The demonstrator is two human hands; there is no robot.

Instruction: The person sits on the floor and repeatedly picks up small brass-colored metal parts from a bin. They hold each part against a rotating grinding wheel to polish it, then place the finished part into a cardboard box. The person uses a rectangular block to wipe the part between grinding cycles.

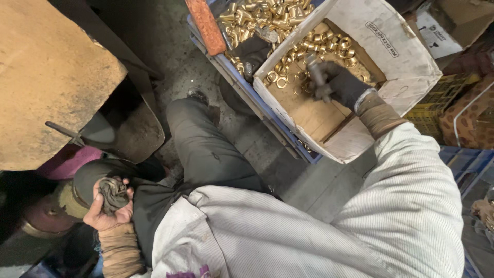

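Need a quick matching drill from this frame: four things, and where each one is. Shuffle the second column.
1. right hand
2. left hand
3. brass rings
4. brass elbow fittings

a. in the blue crate
b. closed on a crumpled dark rag
c. gloved, reaching into the cardboard box
d. loose in the cardboard box

Pairs: 1-c, 2-b, 3-d, 4-a

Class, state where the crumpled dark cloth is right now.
In the head view, the crumpled dark cloth sits lower left, clutched in the bare left hand, beside the person's grey trouser leg.
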